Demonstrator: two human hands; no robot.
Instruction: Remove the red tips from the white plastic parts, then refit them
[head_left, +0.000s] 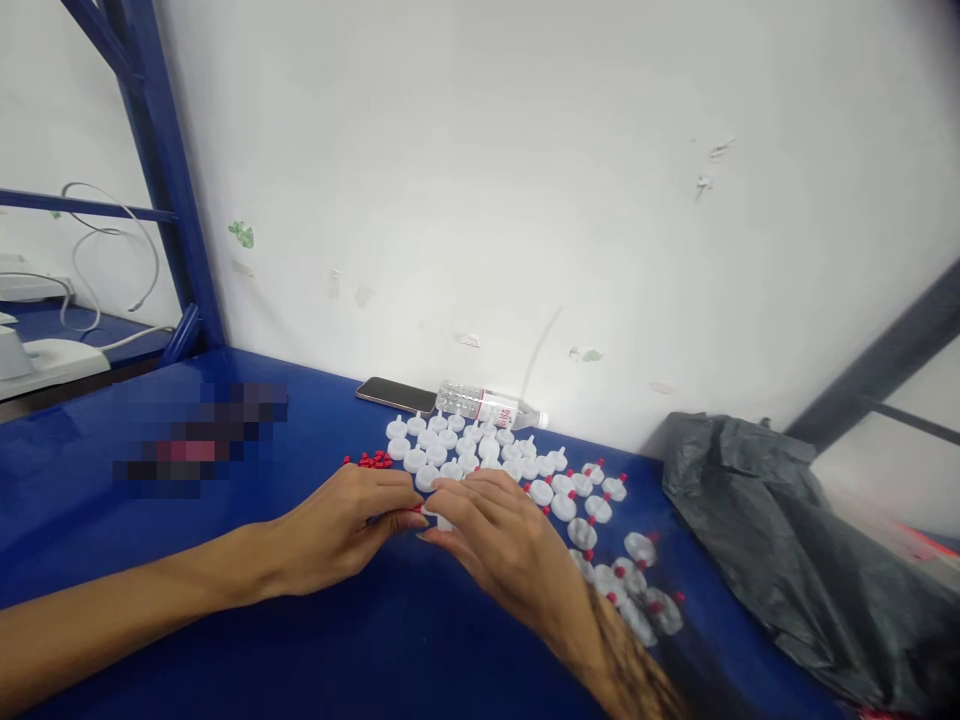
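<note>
My left hand [360, 520] pinches a small red cap [418, 509] between thumb and fingertips. Right beside it, my right hand [499, 535] closes on a white round plastic piece with a thin spout [442, 522], mostly covered by my fingers. The cap and the spout meet between both hands, but I cannot tell how far the cap sits on it. Behind my hands lie several white spouted pieces [437, 453] without caps. A small pile of red caps [375, 460] is beyond my left hand. To the right, several spouted pieces with red caps [598, 508] are spread out.
A phone [396, 394] and a clear plastic bottle [491, 405] on its side lie along the wall. A dark plastic bag [780, 540] covers the right side of the blue table [315, 650]. A blurred-out patch [202, 440] is at left, near a blue metal post [184, 180].
</note>
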